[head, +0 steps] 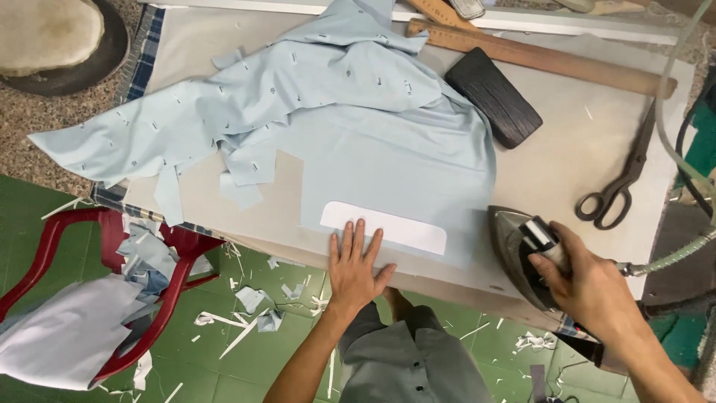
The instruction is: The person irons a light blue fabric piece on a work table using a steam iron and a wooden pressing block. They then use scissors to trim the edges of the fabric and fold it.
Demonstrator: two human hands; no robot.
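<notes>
fingertips of the flat, open left hand (356, 270) pinning the white strip (384, 227) risk a burn if the iron (522, 257), gripped firmly by the right hand (589, 287), slides close.

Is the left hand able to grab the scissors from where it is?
Probably not easily: the left hand lies flat on the blue cloth, and the right hand with the iron sits between it and the scissors.

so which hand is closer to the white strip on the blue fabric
Left. The left hand lies flat just below the white strip, fingertips at its edge. The right hand grips the iron, off to its right.
</notes>
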